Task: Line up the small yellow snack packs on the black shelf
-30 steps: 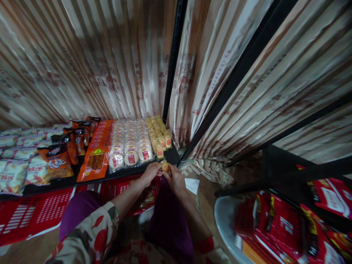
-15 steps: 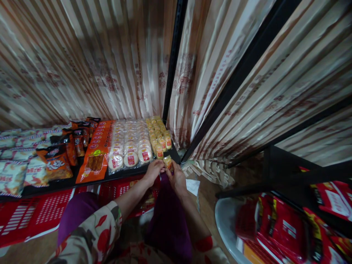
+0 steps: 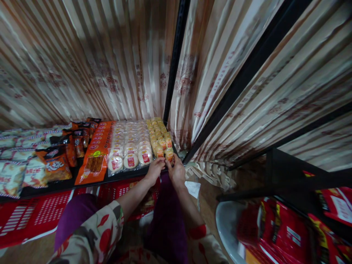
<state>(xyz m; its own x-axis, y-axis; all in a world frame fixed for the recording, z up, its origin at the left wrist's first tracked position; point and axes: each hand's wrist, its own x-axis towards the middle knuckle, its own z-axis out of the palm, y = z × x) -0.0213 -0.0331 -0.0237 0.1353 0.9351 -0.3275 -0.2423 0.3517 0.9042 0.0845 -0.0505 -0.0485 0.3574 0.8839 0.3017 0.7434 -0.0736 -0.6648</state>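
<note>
Small yellow snack packets stand in rows at the right end of the black shelf. My right hand is closed on one yellow snack packet at the front of these rows, its fingertips at the packet's lower part. Just left of that packet, my left hand has its fingers drawn together by the front of the neighbouring packet; whether anything is between them is hidden. Clear-wrapped round white crackers fill the rows to the left of the yellow packets.
An orange snack bag, black-and-orange bags and white bags continue leftward along the shelf. Red baskets sit below. Pleated curtains and black posts stand behind. Red packages and a pale tub lie right.
The yellow packet in my right hand has moved slightly up and away from me, against the front of the rows. My left hand has shifted forward beside it.
</note>
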